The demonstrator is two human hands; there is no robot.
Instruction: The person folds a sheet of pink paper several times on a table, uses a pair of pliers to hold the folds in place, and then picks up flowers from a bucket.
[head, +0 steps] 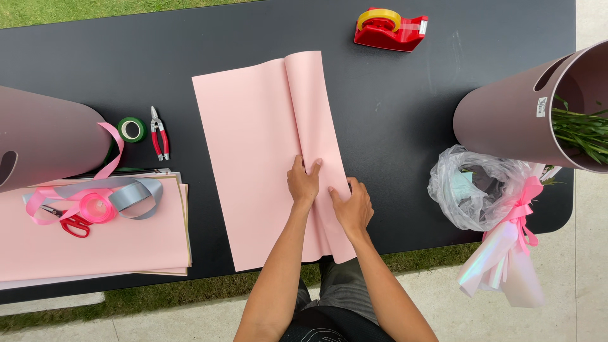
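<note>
A large pink paper sheet (259,145) lies on the black table (392,114), its right side folded over into a soft roll. My left hand (303,183) presses on the fold near the sheet's lower right, fingers pinching the paper. My right hand (351,206) grips the folded edge just beside it, close to the table's near edge. Both hands touch the same fold.
A red tape dispenser (389,28) sits at the back. Green tape roll (132,129) and red pruners (159,134) lie left. A stack of pink sheets (95,247) holds ribbons (95,202) and red scissors (75,225). Mauve buckets (506,114) and a wrapped bouquet (494,209) stand right.
</note>
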